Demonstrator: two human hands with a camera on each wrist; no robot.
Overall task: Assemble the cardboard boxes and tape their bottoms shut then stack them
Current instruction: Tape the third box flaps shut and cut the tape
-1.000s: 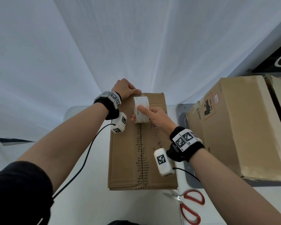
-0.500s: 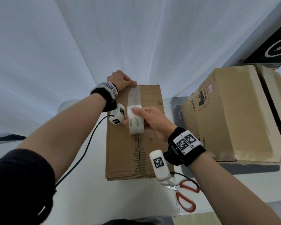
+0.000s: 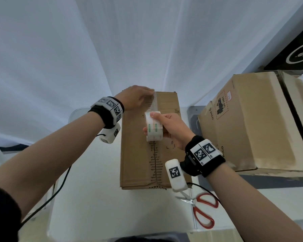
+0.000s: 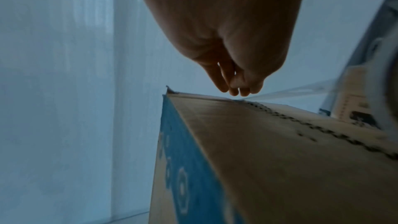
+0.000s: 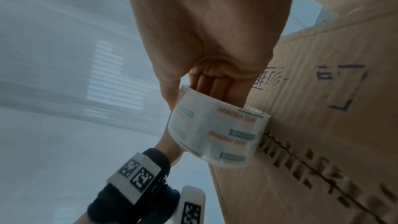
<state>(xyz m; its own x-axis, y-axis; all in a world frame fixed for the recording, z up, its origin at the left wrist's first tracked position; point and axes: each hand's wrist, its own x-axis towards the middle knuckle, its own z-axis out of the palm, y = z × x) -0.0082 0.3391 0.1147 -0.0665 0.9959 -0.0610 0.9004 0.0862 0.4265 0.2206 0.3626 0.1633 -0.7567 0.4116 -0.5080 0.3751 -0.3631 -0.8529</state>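
Note:
A brown cardboard box (image 3: pixel 138 154) lies flaps-up in front of me, its centre seam (image 3: pixel 155 165) running away from me. My left hand (image 3: pixel 138 98) presses the end of the clear tape (image 3: pixel 154 102) onto the box's far edge; in the left wrist view its fingertips (image 4: pixel 237 89) touch that edge of the box (image 4: pixel 280 159). My right hand (image 3: pixel 170 126) grips the tape roll (image 3: pixel 154 126) over the seam, fingers through its core. In the right wrist view the tape roll (image 5: pixel 217 134) rests against the box (image 5: pixel 323 125). A tape strip spans from the far edge to the roll.
Red-handled scissors (image 3: pixel 203 210) lie on the white table (image 3: pixel 94 198) by the box's near right corner. A larger assembled cardboard box (image 3: pixel 252 123) stands to the right. A white curtain (image 3: pixel 112 41) hangs behind the table.
My right hand has drawn the roll toward me along the seam, so the tape strip is longer. The left hand stays at the far edge.

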